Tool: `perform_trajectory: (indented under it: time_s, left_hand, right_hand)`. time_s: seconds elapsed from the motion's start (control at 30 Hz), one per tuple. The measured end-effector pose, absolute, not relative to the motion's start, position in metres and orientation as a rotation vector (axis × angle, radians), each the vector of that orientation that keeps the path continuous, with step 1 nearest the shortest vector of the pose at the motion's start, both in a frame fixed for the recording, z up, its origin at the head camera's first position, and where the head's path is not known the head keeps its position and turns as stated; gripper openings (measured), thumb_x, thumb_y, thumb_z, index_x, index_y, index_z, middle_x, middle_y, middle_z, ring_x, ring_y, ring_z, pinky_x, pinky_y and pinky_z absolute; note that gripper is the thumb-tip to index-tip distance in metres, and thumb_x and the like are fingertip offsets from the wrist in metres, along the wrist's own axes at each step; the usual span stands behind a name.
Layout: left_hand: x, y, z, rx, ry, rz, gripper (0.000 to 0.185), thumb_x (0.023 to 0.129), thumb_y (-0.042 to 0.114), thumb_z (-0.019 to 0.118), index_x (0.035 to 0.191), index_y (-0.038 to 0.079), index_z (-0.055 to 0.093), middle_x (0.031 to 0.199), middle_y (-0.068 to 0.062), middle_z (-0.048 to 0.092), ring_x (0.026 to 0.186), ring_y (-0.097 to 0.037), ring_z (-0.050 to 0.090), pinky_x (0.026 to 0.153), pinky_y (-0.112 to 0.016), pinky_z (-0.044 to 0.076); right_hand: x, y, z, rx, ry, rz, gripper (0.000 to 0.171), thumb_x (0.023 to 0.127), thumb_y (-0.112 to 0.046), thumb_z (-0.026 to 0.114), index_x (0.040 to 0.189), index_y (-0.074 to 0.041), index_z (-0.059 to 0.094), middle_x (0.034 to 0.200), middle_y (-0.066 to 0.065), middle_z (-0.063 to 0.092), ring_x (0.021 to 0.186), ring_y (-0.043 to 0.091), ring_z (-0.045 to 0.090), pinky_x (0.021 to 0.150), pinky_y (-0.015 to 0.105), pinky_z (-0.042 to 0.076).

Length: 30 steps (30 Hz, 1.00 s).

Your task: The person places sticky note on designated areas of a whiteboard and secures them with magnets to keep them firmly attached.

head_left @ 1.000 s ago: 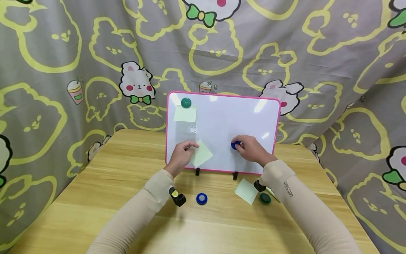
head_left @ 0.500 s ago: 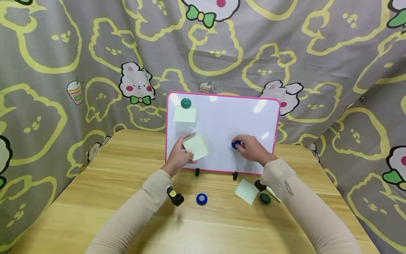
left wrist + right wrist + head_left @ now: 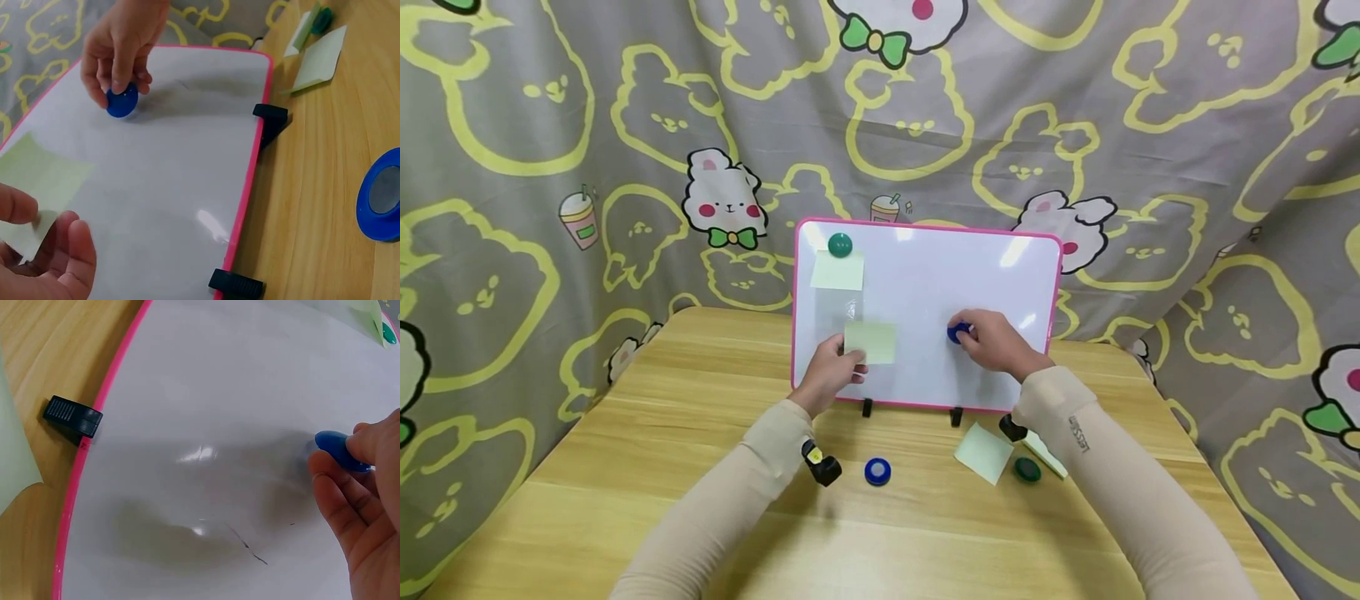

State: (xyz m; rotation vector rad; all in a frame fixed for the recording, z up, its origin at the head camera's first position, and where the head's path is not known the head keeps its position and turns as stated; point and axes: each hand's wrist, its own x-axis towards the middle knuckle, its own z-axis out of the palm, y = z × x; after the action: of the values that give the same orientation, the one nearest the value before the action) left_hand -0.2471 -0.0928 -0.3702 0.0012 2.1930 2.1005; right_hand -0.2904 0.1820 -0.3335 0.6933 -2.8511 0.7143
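Starting nearest us on the wooden table (image 3: pixel 625 467): one blue magnet (image 3: pixel 877 471), one green magnet (image 3: pixel 1027 469), one loose pale-green note (image 3: pixel 983 452). Our right sleeve carries small printed lettering, too small for us to read. Next, our left hand (image 3: pixel 827 375) pinches the lower left corner of a pale-green sticky note (image 3: pixel 869 342), holding it flat against the whiteboard (image 3: pixel 925 292). Our right hand (image 3: pixel 996 346) grips a second blue magnet (image 3: pixel 957 333) between curled fingertips, touching the board, well apart from the note. Furthest, at the board's upper left, a green magnet (image 3: pixel 839 243) pins another note (image 3: pixel 837 271). Behind stands a bunny-print curtain (image 3: pixel 550 125).
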Motion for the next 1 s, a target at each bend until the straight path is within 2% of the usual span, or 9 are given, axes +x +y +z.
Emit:
perform_trajectory:
  time_s: [0.07,0.27,0.33,0.47,0.57,0.67,0.8,0.9,1.0]
  left_hand:
    - [-0.248,-0.091,-0.37,0.002,2.232,2.081,0.028,0.097,0.009,0.054,0.124,0.0,0.056,0.105,-0.015,0.06,0.088,-0.025,0.061,0.075,-0.032,0.055]
    - [-0.252,-0.089,-0.369,0.036,2.308,2.026,0.024,0.096,0.014,0.059,0.114,-0.002,0.061,0.099,-0.013,0.063,0.096,-0.032,0.06,0.086,-0.045,0.051]
    - [-0.254,-0.088,-0.37,0.053,2.321,2.02,0.022,0.096,0.013,0.059,0.113,0.0,0.06,0.099,-0.013,0.063,0.093,-0.03,0.061,0.085,-0.046,0.051]
    - [-0.259,-0.085,-0.371,0.098,2.329,2.018,0.023,0.095,0.007,0.059,0.117,0.001,0.055,0.102,-0.013,0.065,0.087,-0.025,0.065,0.078,-0.04,0.054]
    - [-0.261,-0.082,-0.369,0.143,2.32,2.041,0.033,0.094,0.003,0.06,0.125,0.005,0.049,0.106,-0.014,0.065,0.087,-0.029,0.067,0.074,-0.038,0.056]
    - [-0.261,-0.078,-0.367,0.168,2.321,2.077,0.047,0.093,0.001,0.062,0.133,0.009,0.039,0.112,-0.016,0.062,0.088,-0.035,0.067,0.075,-0.043,0.056]
    - [-0.261,-0.073,-0.367,0.215,2.332,2.12,0.067,0.09,-0.001,0.064,0.143,0.017,0.027,0.128,-0.017,0.053,0.086,-0.038,0.067,0.074,-0.047,0.056]
    - [-0.264,-0.071,-0.368,0.264,2.362,2.113,0.073,0.089,0.0,0.065,0.144,0.022,0.024,0.137,-0.018,0.044,0.084,-0.037,0.068,0.071,-0.047,0.057]
    - [-0.267,-0.07,-0.368,0.301,2.413,2.082,0.072,0.088,0.002,0.066,0.143,0.023,0.024,0.138,-0.017,0.04,0.083,-0.037,0.069,0.066,-0.048,0.057]
  right_hand:
    - [-0.292,0.182,-0.333,0.691,-2.848,0.712,0.021,0.095,-0.01,0.059,0.114,-0.004,0.067,0.112,0.013,0.065,0.083,0.024,0.057,0.075,0.037,0.054]
    - [-0.292,0.178,-0.326,0.681,-2.847,0.718,0.027,0.095,-0.01,0.06,0.121,-0.005,0.064,0.117,0.014,0.064,0.085,0.025,0.057,0.076,0.038,0.054]
    - [-0.291,0.177,-0.324,0.667,-2.859,0.711,0.03,0.095,-0.011,0.06,0.125,-0.007,0.062,0.122,0.013,0.062,0.087,0.025,0.056,0.078,0.038,0.054]
    - [-0.292,0.175,-0.321,0.647,-2.866,0.702,0.032,0.096,-0.011,0.059,0.128,-0.007,0.061,0.127,0.013,0.06,0.091,0.026,0.056,0.082,0.04,0.053]
    - [-0.293,0.173,-0.32,0.636,-2.848,0.713,0.03,0.096,-0.011,0.059,0.126,-0.007,0.062,0.125,0.013,0.061,0.092,0.026,0.057,0.084,0.042,0.053]
    - [-0.295,0.171,-0.32,0.626,-2.826,0.752,0.03,0.096,-0.012,0.059,0.125,-0.007,0.062,0.122,0.014,0.062,0.09,0.026,0.057,0.082,0.041,0.053]
    - [-0.296,0.168,-0.319,0.579,-2.826,0.815,0.032,0.096,-0.014,0.059,0.127,-0.008,0.06,0.122,0.014,0.061,0.088,0.026,0.056,0.08,0.039,0.054]
    - [-0.296,0.168,-0.318,0.541,-2.824,0.833,0.033,0.096,-0.014,0.059,0.128,-0.009,0.058,0.123,0.015,0.06,0.088,0.026,0.055,0.077,0.038,0.054]
    - [-0.298,0.168,-0.317,0.529,-2.808,0.847,0.034,0.096,-0.013,0.057,0.13,-0.009,0.056,0.122,0.015,0.06,0.085,0.026,0.056,0.073,0.037,0.052]
